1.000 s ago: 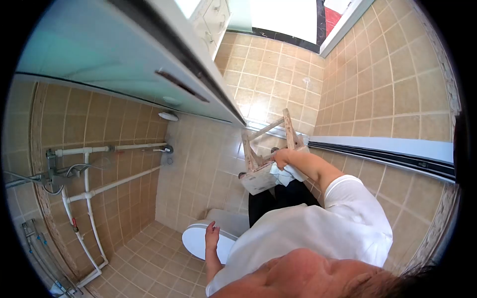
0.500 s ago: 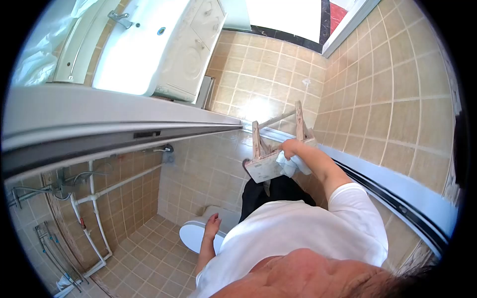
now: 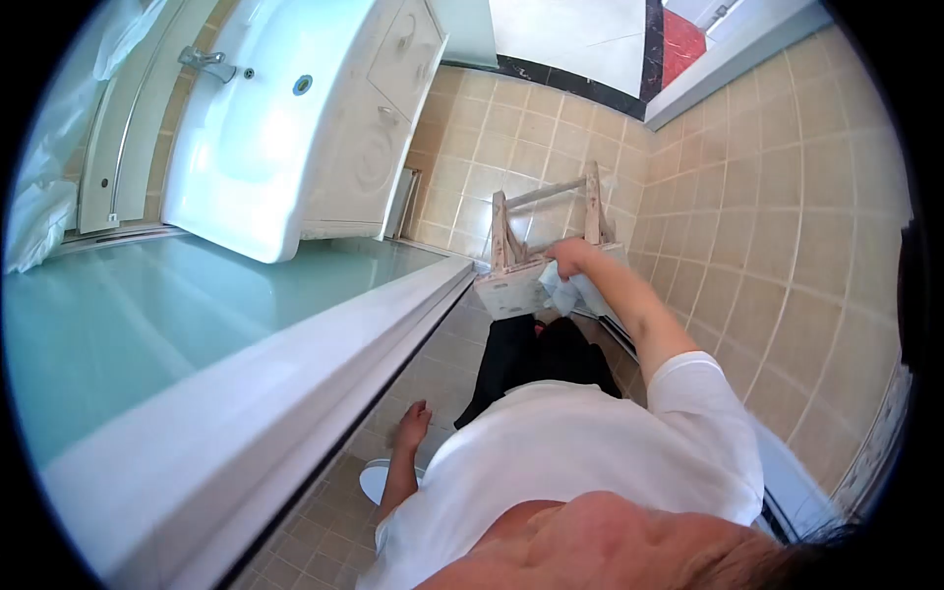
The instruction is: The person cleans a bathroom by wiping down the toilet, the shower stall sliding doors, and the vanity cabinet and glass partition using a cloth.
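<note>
My right hand (image 3: 572, 258) is closed around the edge of a worn wooden stool (image 3: 511, 290), which is tipped on its side with its legs pointing away from me. A pale, crumpled cloth (image 3: 560, 287) hangs just below that hand, against the stool's seat; whether the fingers also grip it is hidden. My left hand (image 3: 413, 425) hangs low by my side with nothing visible in it, its fingers loosely apart. Below it shows part of a white toilet lid (image 3: 377, 480).
A sliding door frame (image 3: 295, 393) with a frosted glass panel (image 3: 177, 315) runs along my left. Beyond it stands a white washbasin (image 3: 246, 147) with a tap (image 3: 206, 63) and a cabinet (image 3: 369, 147). A tiled wall (image 3: 757, 226) rises on my right; a dark threshold (image 3: 570, 88) lies ahead.
I have moved forward into the doorway, carrying the stool in my right hand. The basin and door frame appear nearer, and the toilet is now mostly hidden. My left hand still hangs by my side.
</note>
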### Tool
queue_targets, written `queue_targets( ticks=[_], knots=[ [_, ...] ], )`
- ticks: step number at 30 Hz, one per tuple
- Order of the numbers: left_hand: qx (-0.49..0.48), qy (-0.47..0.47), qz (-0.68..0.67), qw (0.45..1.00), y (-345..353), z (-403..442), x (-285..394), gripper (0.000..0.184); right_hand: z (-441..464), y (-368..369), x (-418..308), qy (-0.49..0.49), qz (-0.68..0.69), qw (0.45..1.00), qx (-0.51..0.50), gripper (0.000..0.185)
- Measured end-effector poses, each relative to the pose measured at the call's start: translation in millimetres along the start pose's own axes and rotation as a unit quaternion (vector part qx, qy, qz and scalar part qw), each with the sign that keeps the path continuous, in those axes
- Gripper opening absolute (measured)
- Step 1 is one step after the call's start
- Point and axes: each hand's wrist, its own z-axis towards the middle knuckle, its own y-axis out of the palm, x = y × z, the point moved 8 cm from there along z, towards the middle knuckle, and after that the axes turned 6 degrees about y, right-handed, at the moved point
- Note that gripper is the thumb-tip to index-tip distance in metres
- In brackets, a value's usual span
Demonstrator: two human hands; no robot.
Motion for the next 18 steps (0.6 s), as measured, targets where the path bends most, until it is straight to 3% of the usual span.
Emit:
queue_targets(
  ticks=[4,5,6,8,9,10,12,14,15,18],
  knots=[
    [0.048,0.016,-0.079,0.996,-18.3,9.7,42.4,0.041,11.2,-41.5,1.9,-0.029,0.005,1.000,0.012,0.073],
    [0.061,0.000,-0.045,0.997,-23.2,2.9,57.9,0.040,19.1,-50.8,8.2,-0.037,0.019,0.999,0.027,0.072],
    [0.063,-0.006,-0.051,0.997,-15.1,6.6,41.5,0.040,29.8,-55.4,15.1,-0.041,0.012,0.999,0.022,0.072],
    [0.112,0.084,0.029,0.990,-2.5,18.9,-0.7,0.039,63.1,-55.7,23.1,-0.078,0.002,0.997,0.021,0.072],
    [0.105,0.020,0.098,0.989,-2.4,8.9,17.0,0.040,82.2,-53.7,28.3,-0.091,-0.003,0.996,0.021,0.072],
    [0.110,0.016,0.093,0.989,-1.7,5.8,19.2,0.040,97.0,-50.4,31.8,-0.099,0.005,0.995,0.002,0.072],
    [0.056,-0.040,-0.021,0.997,19.7,1.4,22.5,0.046,122.8,-53.4,42.8,-0.088,-0.011,0.995,-0.053,0.073],
    [0.066,-0.102,-0.064,0.991,29.6,-13.5,77.5,0.046,146.6,-55.4,50.8,-0.075,-0.068,0.990,-0.099,0.072],
    [0.072,-0.121,-0.088,0.986,46.0,-8.3,72.5,0.046,158.2,-55.2,55.5,-0.070,-0.097,0.985,-0.122,0.072],
    [0.092,-0.169,-0.140,0.971,82.3,3.8,103.5,0.047,159.5,-94.1,57.1,-0.113,-0.095,0.983,-0.105,0.061]
  ],
)
